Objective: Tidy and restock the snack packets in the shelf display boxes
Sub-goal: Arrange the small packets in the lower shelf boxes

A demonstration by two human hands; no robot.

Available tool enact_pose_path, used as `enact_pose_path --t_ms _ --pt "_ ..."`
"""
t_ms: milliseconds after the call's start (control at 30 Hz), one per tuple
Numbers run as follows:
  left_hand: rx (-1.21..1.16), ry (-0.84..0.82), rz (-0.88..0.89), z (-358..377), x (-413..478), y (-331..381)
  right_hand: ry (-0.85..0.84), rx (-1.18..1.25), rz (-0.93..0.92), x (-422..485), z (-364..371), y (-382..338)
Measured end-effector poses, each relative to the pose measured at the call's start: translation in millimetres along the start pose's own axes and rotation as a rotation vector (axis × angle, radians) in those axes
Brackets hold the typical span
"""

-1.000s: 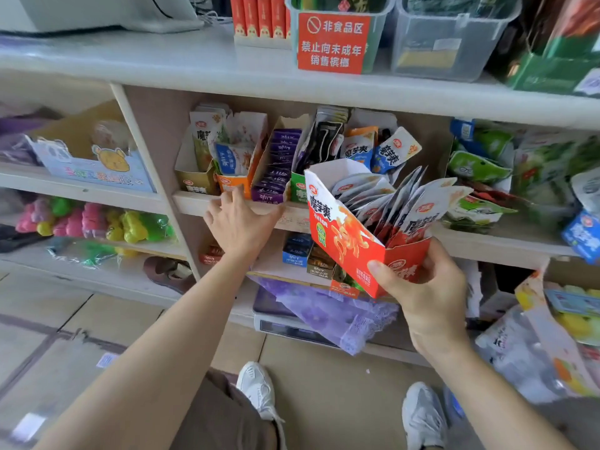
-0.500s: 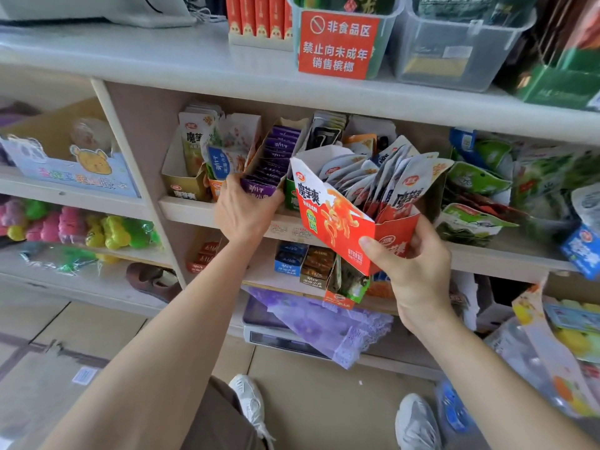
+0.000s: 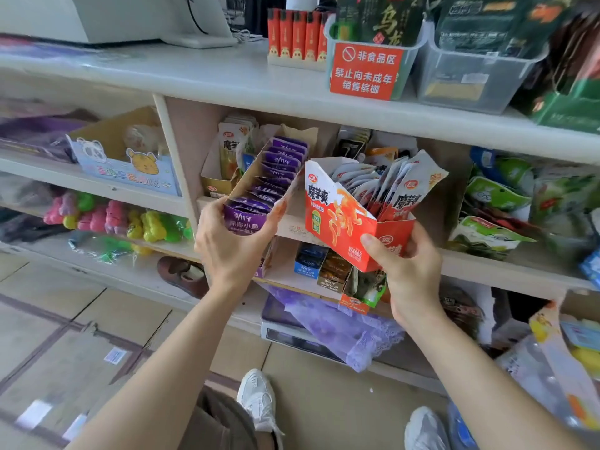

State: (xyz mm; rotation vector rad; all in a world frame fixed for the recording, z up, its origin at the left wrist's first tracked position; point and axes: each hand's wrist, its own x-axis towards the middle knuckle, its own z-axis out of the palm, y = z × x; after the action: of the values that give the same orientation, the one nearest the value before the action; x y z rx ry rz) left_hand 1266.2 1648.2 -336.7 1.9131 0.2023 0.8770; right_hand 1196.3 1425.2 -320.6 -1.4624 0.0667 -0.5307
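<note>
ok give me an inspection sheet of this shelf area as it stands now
surface: middle shelf crowded, little bare board showing
job's things: red box, full of packets, held off the shelf; purple box, row of purple packets, tilted
clutter: green packets lying loose at right; purple lace cloth hanging below; brown shoe low down
hands: left hand grips purple box's front; right hand grips red box's lower corner
cables: dark cable on the white device up top
surroundings: red sign on a clear bin; tiled floor

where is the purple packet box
Head view, left of centre: the left hand grips the purple packet box by its front, beside the red box in the right hand.
</note>
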Motion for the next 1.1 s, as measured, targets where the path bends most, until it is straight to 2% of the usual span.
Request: enact_pose_path --t_ms 367,800,967,1100 --pt "-0.014 0.124 -0.008 -94 -27 -40 0.029 -0.073 -0.046 21 63 8" --pt "-0.021 0.126 -0.091 -103 -42 -55 0.236 -0.25 -0.026 51 139 49" --pt "-0.034 0.128 -0.118 -107 -49 -59 0.128 -0.595 -0.062 67 141 54" --pt "-0.057 0.124 -0.146 -111 -56 -60 -0.004 -0.748 -0.098 81 130 58"
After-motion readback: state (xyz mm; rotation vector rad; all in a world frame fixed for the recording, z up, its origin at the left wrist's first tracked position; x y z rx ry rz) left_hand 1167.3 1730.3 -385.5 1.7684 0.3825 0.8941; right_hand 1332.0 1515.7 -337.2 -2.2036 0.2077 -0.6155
